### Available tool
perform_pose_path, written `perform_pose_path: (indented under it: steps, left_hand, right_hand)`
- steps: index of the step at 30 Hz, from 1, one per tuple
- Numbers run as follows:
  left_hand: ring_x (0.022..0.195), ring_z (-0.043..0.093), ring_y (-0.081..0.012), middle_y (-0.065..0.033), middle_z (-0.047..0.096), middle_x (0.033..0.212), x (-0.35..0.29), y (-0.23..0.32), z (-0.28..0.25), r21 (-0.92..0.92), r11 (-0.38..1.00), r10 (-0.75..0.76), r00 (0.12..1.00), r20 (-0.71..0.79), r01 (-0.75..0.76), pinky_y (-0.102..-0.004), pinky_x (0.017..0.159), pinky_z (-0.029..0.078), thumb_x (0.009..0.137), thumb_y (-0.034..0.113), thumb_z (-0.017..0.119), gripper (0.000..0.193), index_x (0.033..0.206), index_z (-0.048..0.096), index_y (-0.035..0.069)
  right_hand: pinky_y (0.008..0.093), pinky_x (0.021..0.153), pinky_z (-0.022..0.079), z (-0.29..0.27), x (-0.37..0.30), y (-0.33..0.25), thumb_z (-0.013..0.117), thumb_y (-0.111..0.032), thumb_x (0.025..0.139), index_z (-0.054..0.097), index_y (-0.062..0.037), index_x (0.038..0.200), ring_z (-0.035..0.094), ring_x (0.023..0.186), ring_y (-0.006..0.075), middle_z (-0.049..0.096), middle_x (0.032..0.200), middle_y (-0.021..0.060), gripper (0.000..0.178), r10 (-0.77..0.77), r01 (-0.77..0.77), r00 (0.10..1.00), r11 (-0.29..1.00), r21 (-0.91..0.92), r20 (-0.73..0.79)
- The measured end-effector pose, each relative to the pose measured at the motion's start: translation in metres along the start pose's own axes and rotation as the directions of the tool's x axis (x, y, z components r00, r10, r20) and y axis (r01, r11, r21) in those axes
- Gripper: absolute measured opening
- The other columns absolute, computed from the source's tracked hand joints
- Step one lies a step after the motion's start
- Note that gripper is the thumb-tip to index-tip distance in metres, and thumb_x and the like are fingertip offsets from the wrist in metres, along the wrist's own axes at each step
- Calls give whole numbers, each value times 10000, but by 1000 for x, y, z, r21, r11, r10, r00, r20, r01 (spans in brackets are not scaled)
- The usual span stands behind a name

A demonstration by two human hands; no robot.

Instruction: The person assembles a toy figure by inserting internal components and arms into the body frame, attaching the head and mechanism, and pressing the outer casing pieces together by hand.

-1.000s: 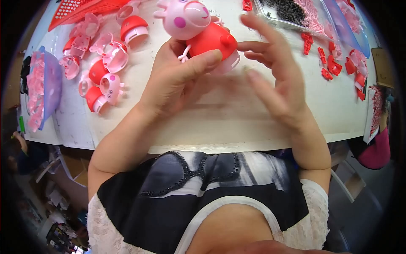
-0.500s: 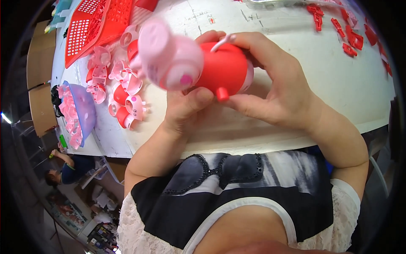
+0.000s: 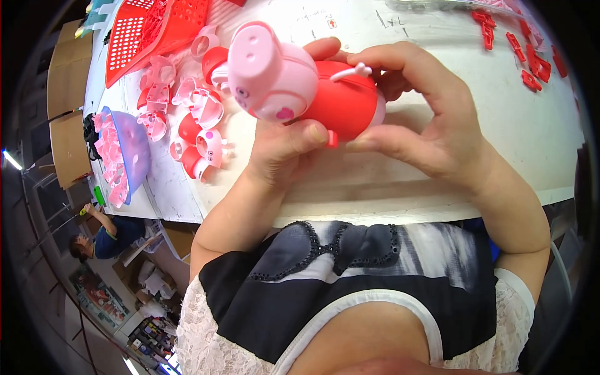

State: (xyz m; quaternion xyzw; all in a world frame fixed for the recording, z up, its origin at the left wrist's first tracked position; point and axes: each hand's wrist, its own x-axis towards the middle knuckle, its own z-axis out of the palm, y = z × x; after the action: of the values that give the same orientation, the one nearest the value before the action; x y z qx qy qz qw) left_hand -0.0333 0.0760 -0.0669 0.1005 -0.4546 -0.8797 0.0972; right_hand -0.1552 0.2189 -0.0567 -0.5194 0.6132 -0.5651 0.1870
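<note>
A pink and red plastic toy pig (image 3: 345, 103) is tilted over the table, its snout toward the upper left. My left hand (image 3: 281, 145) is closed around its near-left part, thumb against the body below the pink head and fingertips showing behind it. My right hand (image 3: 437, 122) curves around the other end of the red body. Its thumb lies along the pink base, and its fingers reach behind, close to the small pale arm piece. A little red peg sticks out by the left thumb. The far sides of both grips are hidden by the toy.
Pink and red pig shells (image 3: 203, 150) lie in a cluster left of my hands. Beyond them stand a red perforated basket (image 3: 128, 47) and a blue-purple bowl (image 3: 136, 153) of pink parts. Red parts (image 3: 531, 65) are scattered at the far right. Another person (image 3: 115, 234) is at the lower left.
The view has shifted a little, so the table and its parts appear slightly further right. Both hands still hold the pig, whose head was blurred by motion and is now sharp.
</note>
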Motion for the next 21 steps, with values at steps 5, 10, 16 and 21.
perform_pose_path:
  steps: [5, 10, 16, 21]
  left_hand:
    - [1010, 555, -246, -148, 519, 1141, 2, 6, 6, 89, 995, -38, 999, -17, 39, -346, 853, 475, 619, 276, 772, 765, 1215, 402, -28]
    - [948, 580, -235, -164, 564, 1057, 4, 10, 9, 204, 978, -50, 999, -9, 51, -328, 812, 486, 620, 274, 763, 671, 1127, 469, -54]
    - [914, 591, -233, -166, 573, 1039, 5, 8, 6, 194, 978, -75, 996, -40, 81, -332, 797, 490, 621, 274, 760, 652, 1114, 477, -45]
    - [921, 592, -233, -169, 569, 1048, 2, 9, 3, 192, 977, -91, 996, -19, 93, -332, 801, 490, 625, 279, 760, 652, 1117, 478, -42]
  right_hand:
    - [243, 698, 442, -11, 3, -1, 676, -70, 735, 554, 16, 1050, 544, 788, 138, 584, 982, 93, 348, -58, 58, 997, 998, -19, -46]
    - [248, 658, 417, -14, 9, -4, 636, 7, 756, 612, 15, 901, 535, 728, 146, 599, 833, 85, 147, -191, 187, 981, 977, -99, -27]
    - [250, 647, 419, -11, 5, -5, 624, 36, 759, 621, 19, 843, 541, 709, 155, 592, 785, 86, 86, -92, 85, 992, 993, -80, -83]
    - [239, 675, 429, -9, 5, -2, 633, 22, 756, 609, 21, 872, 541, 709, 149, 578, 783, 82, 119, -78, 76, 995, 996, -38, -64]
